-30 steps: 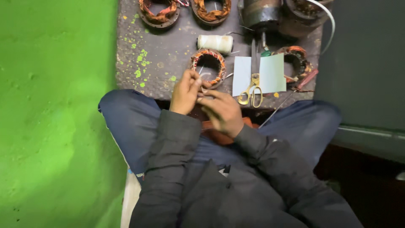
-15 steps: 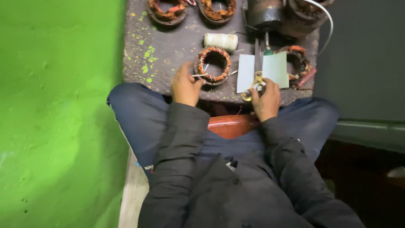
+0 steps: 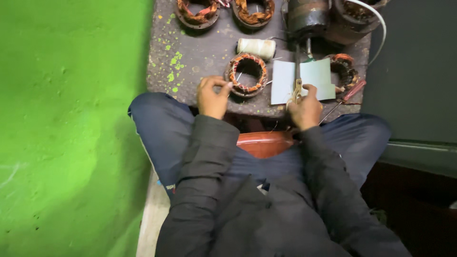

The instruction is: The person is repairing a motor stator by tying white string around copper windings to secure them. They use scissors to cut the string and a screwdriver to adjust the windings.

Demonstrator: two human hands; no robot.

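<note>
My left hand (image 3: 213, 97) rests at the near edge of the dark worktop (image 3: 190, 71), its fingertips pinched beside a round motor stator with copper windings (image 3: 246, 74). A thin white strip sticks out of the stator toward that hand. My right hand (image 3: 304, 107) grips the handles of a pair of scissors (image 3: 297, 81), whose blades lie across a pale blue-white sheet (image 3: 309, 78).
A white spool of thread (image 3: 257, 47) lies behind the stator. Two more wound stators (image 3: 197, 12) sit at the back, a dark motor housing (image 3: 309, 16) and another stator (image 3: 345, 71) at the right. A red-handled tool (image 3: 352, 90) lies near the edge. A green wall (image 3: 71, 119) is left.
Both hands moved apart from my lap up to the worktop. The right hand went to the scissors and took hold of them; the left went to the stator.
</note>
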